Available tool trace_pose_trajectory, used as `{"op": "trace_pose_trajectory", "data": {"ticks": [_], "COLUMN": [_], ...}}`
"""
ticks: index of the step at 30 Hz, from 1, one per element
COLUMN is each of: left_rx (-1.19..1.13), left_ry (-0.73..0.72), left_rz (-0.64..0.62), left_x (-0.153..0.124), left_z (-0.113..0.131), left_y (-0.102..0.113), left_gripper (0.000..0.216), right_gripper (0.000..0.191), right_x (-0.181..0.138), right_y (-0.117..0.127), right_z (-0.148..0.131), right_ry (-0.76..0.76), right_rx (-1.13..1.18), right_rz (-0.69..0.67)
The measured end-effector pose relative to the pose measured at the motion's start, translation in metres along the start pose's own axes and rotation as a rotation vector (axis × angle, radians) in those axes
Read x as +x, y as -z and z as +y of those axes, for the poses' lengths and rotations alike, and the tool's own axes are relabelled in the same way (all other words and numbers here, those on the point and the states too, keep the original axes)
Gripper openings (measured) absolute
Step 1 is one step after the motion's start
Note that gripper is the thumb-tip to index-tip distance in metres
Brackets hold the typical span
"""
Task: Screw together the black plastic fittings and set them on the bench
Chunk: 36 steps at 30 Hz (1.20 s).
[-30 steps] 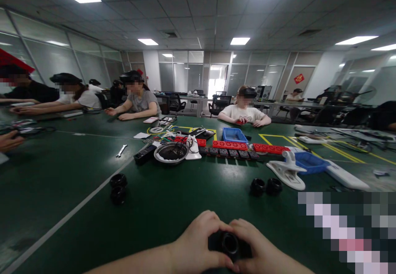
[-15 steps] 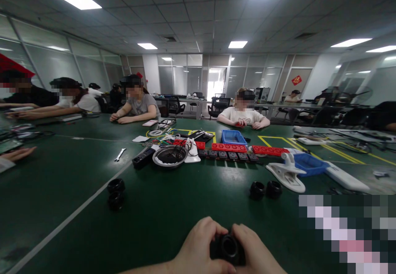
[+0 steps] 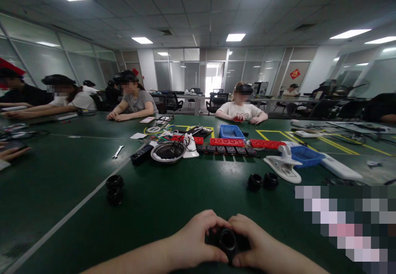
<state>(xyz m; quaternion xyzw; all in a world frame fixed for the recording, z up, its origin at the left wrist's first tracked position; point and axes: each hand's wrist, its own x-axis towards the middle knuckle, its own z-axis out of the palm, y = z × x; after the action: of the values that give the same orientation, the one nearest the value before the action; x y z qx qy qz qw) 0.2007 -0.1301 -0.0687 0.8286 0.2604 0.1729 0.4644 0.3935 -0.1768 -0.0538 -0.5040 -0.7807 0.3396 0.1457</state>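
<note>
Between my hands, low in the head view, is a black ring-shaped part [image 3: 228,240] with a round opening facing up towards me. My left hand [image 3: 202,237] curls around its left side, thumb in front and fingers behind. From the other side my right hand [image 3: 249,237] grips it, its fingertips close to those of the left. Two similar black ring-shaped parts [image 3: 262,181] stand side by side ahead and to the right. Another two black parts [image 3: 114,188] sit one close behind the other on the left, near the pale line on the table.
The green table [image 3: 173,200] bears a metal dish [image 3: 168,160], a spanner [image 3: 118,152], red strips [image 3: 227,142], a white clamp base [image 3: 284,169] and two blue trays [image 3: 232,132]. Several people sit around it; a person's hand [image 3: 14,152] rests at the left edge.
My view has tilted down slightly, so the table things sit higher. Both forearms show more, and my right hand's thumb now appears at the front of the black part.
</note>
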Motion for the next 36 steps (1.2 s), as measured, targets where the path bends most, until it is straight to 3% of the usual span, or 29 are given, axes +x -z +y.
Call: {"op": "trace_pose_trajectory", "data": {"ticks": [4, 11, 14, 17, 20, 23, 26, 29, 33, 36], "left_rx": [0.028, 0.148, 0.136, 0.08, 0.078, 0.098, 0.099, 0.107, 0.16, 0.175], "left_ry": [0.036, 0.159, 0.097, 0.036, 0.016, 0.009, -0.009, 0.012, 0.127, 0.137], "left_rz": [0.038, 0.277, 0.231, 0.101, 0.022, 0.005, 0.018, 0.08, 0.253, 0.264], "left_x": [-0.001, -0.003, -0.002, -0.001, -0.001, -0.001, -0.001, -0.002, -0.003, -0.003], "left_z": [0.001, 0.007, 0.005, 0.002, 0.001, 0.003, 0.005, 0.005, 0.006, 0.008], "left_y": [-0.006, -0.02, -0.016, -0.007, -0.001, 0.002, -0.001, -0.008, -0.019, -0.017], "left_gripper": [0.049, 0.044, 0.043, 0.045, 0.047, 0.048, 0.046, 0.046, 0.042, 0.039], "right_gripper": [0.042, 0.038, 0.049, 0.061, 0.057, 0.043, 0.031, 0.033, 0.037, 0.042], "right_x": [0.003, 0.007, 0.003, -0.002, -0.004, -0.003, 0.0, 0.003, 0.005, 0.003], "right_y": [-0.013, -0.039, -0.033, -0.018, -0.004, 0.001, -0.002, -0.013, -0.029, -0.033], "right_z": [0.007, 0.0, 0.0, 0.003, 0.005, 0.005, 0.007, 0.009, 0.002, -0.003], "right_ry": [-0.088, -0.145, -0.088, 0.0, 0.047, 0.06, 0.073, 0.006, -0.117, -0.157], "right_rx": [-0.047, -0.22, -0.141, -0.022, 0.079, 0.065, 0.003, -0.053, -0.203, -0.23], "right_rz": [0.09, 0.351, 0.292, 0.153, 0.036, 0.004, 0.015, 0.084, 0.27, 0.307]}}
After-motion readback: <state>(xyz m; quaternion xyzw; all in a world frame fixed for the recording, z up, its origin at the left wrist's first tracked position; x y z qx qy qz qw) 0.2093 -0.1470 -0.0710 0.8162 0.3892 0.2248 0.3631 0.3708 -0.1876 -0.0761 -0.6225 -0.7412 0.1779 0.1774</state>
